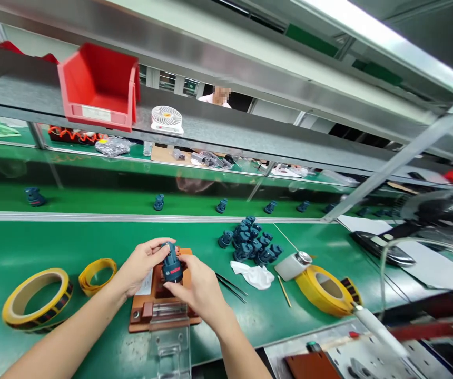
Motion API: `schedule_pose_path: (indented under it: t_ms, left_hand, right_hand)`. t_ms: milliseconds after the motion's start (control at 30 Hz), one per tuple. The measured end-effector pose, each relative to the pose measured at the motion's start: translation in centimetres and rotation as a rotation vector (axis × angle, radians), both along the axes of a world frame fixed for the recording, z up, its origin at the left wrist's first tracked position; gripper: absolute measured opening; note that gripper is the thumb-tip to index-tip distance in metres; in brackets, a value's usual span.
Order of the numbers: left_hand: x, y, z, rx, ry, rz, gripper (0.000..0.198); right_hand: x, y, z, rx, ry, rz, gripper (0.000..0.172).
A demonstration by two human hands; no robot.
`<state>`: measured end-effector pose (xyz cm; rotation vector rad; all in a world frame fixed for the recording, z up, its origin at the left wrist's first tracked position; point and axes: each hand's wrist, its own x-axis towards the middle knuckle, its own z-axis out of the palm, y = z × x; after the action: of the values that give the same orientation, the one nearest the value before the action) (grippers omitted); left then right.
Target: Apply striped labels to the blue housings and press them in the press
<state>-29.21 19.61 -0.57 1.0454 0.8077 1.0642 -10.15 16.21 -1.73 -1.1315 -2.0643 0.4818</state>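
Together, the left hand (141, 265) and the right hand (198, 287) close around a blue tool body (171, 266) from either side, holding it upright over a brown fixture (144, 322) on the green table (32, 247). A clear plastic cover (170, 337) stands at the fixture's near edge. At 3 o'clock from the hands, tweezers (231, 287) lie just beside a crumpled white cloth (254, 276). At 9 o'clock sit a narrow yellow tape roll (98, 261) and, farther out, a wider one (32, 275). Around 4 o'clock are a thin wooden stick (284, 291), a white container (292, 266) with a metal cap, and a third yellow tape roll (317, 295). At 2 o'clock, a heap of blue parts (250, 242) resembles the held body. Beyond a metal rail (131, 216), more blue parts (222, 205) stand spaced in a row at 12 o'clock. Higher up, a red bin (98, 87) sits on a metal shelf (21, 84) at 11 o'clock, near a small white fan (167, 120). Past the shelf, a co-worker's white shirt (214, 100) shows.
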Motion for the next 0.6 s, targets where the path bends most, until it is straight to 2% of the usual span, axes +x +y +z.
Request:
schedule_pose_path:
  t_ms: [133,267,333,467,600]
  left_hand:
    - [0.9,0.3,1.0,-0.019,-0.073,0.012,0.049]
    - [1.5,0.5,1.1,-0.032,-0.127,0.030,0.051]
    - [1.7,0.4,1.2,-0.038,-0.134,0.036,0.051]
    - [2.1,0.1,1.2,-0.042,-0.148,0.040,0.049]
    - [2.2,-0.1,1.2,-0.053,-0.174,0.043,0.049]
  right_hand:
    - [0.1,-0.8,0.6,-0.015,0.208,-0.083,0.046]
    - [-0.1,-1.2,0.9,-0.214,0.409,-0.031,0.044]
    - [-0.4,-1.1,0.7,-0.331,0.515,0.012,0.039]
    - [-1.3,-0.7,-0.3,-0.516,0.691,-0.026,0.042]
    - [-2.1,-0.3,-0.8,-0.552,0.724,-0.057,0.045]
